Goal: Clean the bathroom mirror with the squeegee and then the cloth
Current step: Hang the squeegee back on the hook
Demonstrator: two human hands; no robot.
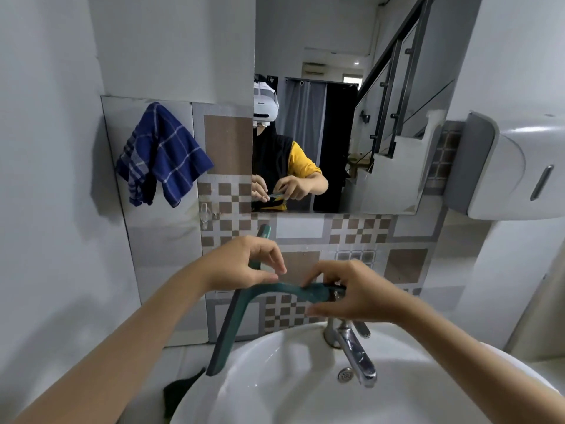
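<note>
Right now both hands pinch the squeegee [244,304] over the sink [275,377], left hand [244,264] at the blade's far end, right hand [351,292] on the handle running rightward, the mirror [336,102] farther off above, cloth [162,154] hanging far left.
</note>
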